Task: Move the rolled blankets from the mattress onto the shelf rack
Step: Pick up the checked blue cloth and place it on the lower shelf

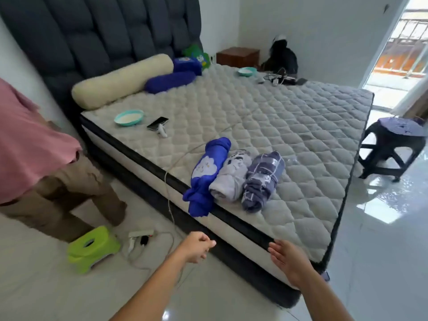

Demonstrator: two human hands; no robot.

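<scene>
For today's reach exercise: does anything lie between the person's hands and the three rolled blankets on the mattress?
Nothing solid: both the left hand and right hand face the rolled blankets across bare mattress edge; only a thin white cable hangs nearby.

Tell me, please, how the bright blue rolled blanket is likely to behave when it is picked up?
The blue rolled blanket will probably flop: its loose end already droops over the mattress edge. It looks soft and light, and may unroll, since no tie shows.
</scene>
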